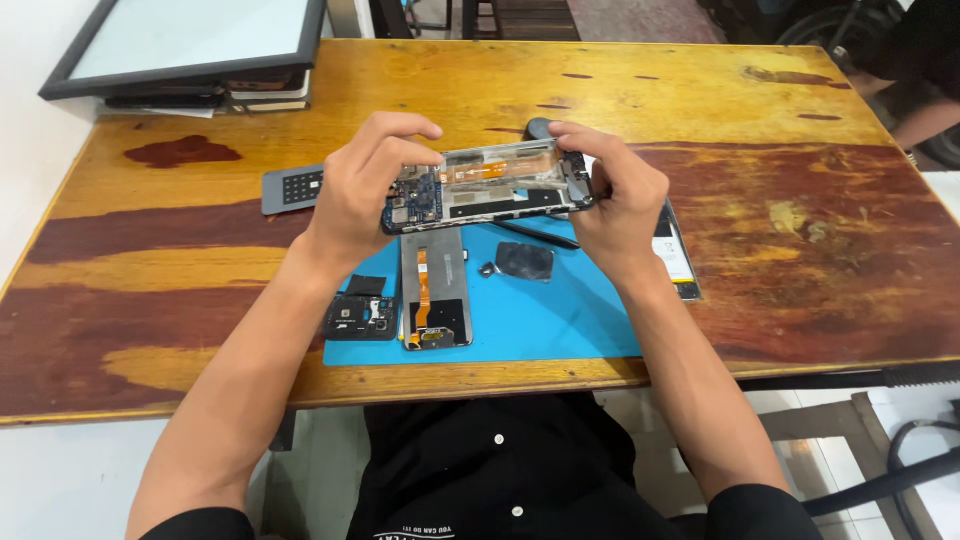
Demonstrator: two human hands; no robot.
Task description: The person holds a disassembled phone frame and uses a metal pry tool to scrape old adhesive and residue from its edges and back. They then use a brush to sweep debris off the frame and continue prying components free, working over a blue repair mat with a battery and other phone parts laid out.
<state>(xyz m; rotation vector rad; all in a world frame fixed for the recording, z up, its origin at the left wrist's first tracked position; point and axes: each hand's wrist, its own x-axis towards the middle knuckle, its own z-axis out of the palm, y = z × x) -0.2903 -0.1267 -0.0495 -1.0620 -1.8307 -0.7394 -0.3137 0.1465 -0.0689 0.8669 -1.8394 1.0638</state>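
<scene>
Looking down on a worn wooden table (200, 250), yellow w/ dark red stains, pale floor below it. Far left corner: a black-framed screen (190, 35) leaning on stacked books. Grey keypad-like slab (292, 188) sits just left of my hands. Blue work mat (560, 310) lies at the near edge, centre. On it, l to r: small black camera module piece (361, 317) at the mat's left edge, a display panel (436, 290) w/ orange flex cable, a dark square pad (524, 261), a thin black stylus-type tool (535, 234).

My left hand (365, 190) is curled, fingers pinching the left end of the opened phone frame (487, 187). Frame is held above the mat, level, circuit board side up. My right hand (615, 195) grips the right end, thumb pressed on top. Another flat panel (677, 258) peeks out beneath the right wrist.
</scene>
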